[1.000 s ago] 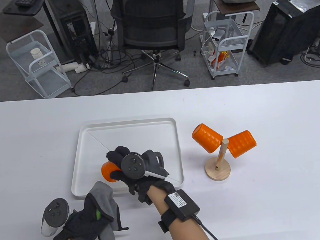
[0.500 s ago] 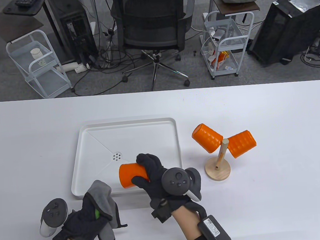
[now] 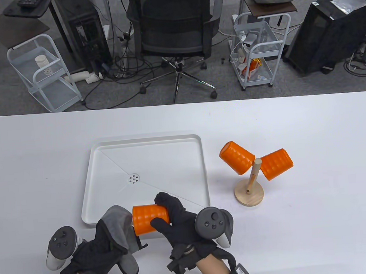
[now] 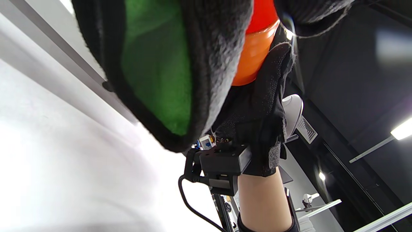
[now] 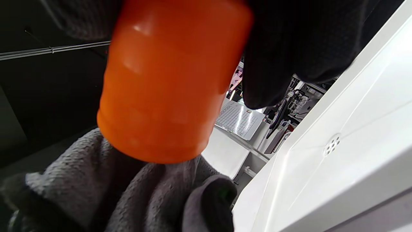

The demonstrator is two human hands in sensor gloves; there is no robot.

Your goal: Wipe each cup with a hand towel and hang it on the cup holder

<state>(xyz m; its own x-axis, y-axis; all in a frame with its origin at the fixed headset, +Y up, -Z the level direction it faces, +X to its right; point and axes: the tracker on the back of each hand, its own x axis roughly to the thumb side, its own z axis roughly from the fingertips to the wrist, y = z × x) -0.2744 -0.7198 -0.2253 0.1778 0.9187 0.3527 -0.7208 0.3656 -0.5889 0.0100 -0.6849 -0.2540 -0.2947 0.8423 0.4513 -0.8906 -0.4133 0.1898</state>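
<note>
My right hand (image 3: pixel 168 214) grips an orange ribbed cup (image 3: pixel 148 218) on its side above the near rim of the white tray (image 3: pixel 145 141); the cup fills the right wrist view (image 5: pixel 170 80). The cup's left end meets the grey hand towel (image 3: pixel 118 224), which my left hand (image 3: pixel 106 247) holds bunched. In the left wrist view the towel (image 4: pixel 219 58) shows a green side and covers part of the cup (image 4: pixel 254 54). Two more orange cups (image 3: pixel 236 157) (image 3: pixel 277 163) hang on the wooden cup holder (image 3: pixel 250 187) to the right of the tray.
The tray has a small drain (image 3: pixel 133 179) at its middle and nothing lying in it. Beyond the table's far edge stand an office chair (image 3: pixel 174 27), two white wire carts (image 3: pixel 46 71) (image 3: pixel 256 49) and computer towers.
My right hand lifted the cup out of the tray and carried it toward me and left, up to the towel. My left hand raised the towel slightly to meet it.
</note>
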